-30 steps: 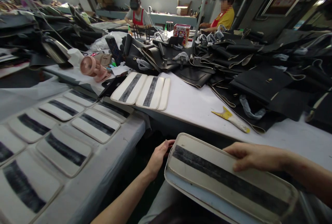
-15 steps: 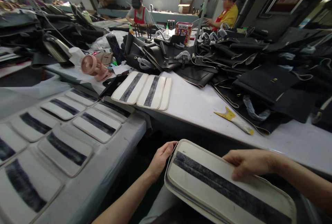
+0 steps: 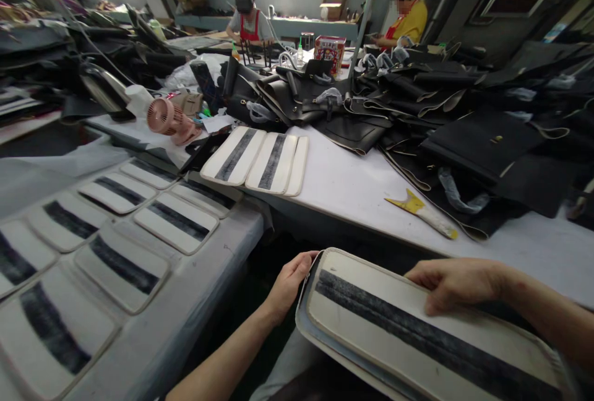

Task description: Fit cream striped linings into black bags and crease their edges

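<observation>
Over my lap lies a small stack of cream rounded-corner panels, the top panel [image 3: 394, 296] crossed lengthwise by a dark strip. A lower panel [image 3: 325, 342] shows along the near left edge. My left hand [image 3: 294, 280] holds the stack's far left corner, its fingertips partly hidden behind the edge. My right hand [image 3: 457, 286] pinches the far long edge of the top panel, thumb on the face and fingers underneath. The top panel sits shifted to the right of the one below.
Several similar panels [image 3: 176, 224] lie spread on the left table [image 3: 218, 277]. More panels [image 3: 257, 159] overlap on the white table [image 3: 343, 178], near a yellow-tipped scraper [image 3: 424, 212]. Black bags [image 3: 492, 147] are heaped behind. A pink fan [image 3: 169, 119] stands left; two people work at the back.
My right hand has moved right, carrying the top panel with it, so more of the lower panel shows at the left. My left hand has hardly moved.
</observation>
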A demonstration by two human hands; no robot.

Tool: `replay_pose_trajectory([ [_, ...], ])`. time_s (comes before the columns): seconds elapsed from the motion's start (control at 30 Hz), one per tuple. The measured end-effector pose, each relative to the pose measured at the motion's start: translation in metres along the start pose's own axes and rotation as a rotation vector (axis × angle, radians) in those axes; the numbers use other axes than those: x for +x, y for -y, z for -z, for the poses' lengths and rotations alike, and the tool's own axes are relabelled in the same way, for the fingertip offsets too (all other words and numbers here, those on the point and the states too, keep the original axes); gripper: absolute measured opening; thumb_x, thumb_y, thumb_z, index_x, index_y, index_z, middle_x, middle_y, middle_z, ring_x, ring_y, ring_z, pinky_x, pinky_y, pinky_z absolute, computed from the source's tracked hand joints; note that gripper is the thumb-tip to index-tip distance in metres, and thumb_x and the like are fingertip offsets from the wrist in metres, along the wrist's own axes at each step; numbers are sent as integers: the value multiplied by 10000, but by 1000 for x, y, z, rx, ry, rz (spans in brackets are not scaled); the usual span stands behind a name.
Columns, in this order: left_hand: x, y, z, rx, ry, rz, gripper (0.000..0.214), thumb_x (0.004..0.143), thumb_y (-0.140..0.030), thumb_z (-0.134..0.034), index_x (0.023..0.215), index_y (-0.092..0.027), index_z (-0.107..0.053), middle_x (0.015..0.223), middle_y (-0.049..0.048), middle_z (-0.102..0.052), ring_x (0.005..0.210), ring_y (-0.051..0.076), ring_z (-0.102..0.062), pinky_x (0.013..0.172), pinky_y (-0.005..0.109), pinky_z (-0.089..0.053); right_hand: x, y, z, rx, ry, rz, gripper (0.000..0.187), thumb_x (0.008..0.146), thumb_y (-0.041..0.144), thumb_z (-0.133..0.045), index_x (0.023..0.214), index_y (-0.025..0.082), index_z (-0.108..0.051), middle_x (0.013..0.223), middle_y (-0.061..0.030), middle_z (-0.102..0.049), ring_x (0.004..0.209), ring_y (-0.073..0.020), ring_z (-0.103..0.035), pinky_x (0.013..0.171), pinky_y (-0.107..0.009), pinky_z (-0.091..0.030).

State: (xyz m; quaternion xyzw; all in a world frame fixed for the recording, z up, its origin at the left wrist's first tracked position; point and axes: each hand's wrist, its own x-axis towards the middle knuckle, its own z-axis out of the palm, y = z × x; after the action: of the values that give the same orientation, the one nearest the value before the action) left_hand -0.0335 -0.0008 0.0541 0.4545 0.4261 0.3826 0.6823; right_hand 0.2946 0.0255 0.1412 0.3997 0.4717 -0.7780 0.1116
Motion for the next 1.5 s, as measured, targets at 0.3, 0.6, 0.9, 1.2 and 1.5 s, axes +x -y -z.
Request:
replay_pose_trajectory([
  [0.3,-1,3,1,-4,-11,31,456,947,-518,-494,1202,-169,-640,1163,86,-672,1067,244,-585,934,341,-433,15,10,-16,-450,-192,-117,441,630,184,-602,1058,155,-703,990,-52,-723,943,-291,-673,802,-365,-538],
  [0.6,-3,3,-2,100,13,47,560,790,-370,-722,1307,-222,-564,1228,60,-634,1076,259,-590,863,310,-458,31,-42,-69,-808,-965,106,456,816,146,-482,1260,236,-532,1171,-78,-642,1074,-233,-620,945,-377,-486],
  [0.9,-5,-5,-5,142,20,64,553,768,-266,-708,1300,-230,-563,1236,47,-640,1107,260,-592,882,307,-474,59,-49,-104,-1327,-1324,610,519,969,199,-451,1479,184,-355,1535,-83,-370,1420,-273,-291,1105,-443,-283],
  [1.2,-3,-9,-4,18,18,68,506,806,-273,-689,1296,-214,-573,1286,80,-622,1187,282,-560,1006,374,-433,119,-26,-109,-1379,-1114,473,668,955,373,-510,1546,254,-223,1591,-22,-248,1429,-253,-292,1153,-453,-259],
  [1.5,-15,14,11,-240,63,109,475,942,-477,-509,1319,-192,-567,1357,109,-583,1261,299,-517,1092,440,-363,124,-21,-113,-1381,-1171,487,645,967,362,-487,1546,255,-223,1590,-12,-244,1418,-247,-319,1154,-458,-252],
])
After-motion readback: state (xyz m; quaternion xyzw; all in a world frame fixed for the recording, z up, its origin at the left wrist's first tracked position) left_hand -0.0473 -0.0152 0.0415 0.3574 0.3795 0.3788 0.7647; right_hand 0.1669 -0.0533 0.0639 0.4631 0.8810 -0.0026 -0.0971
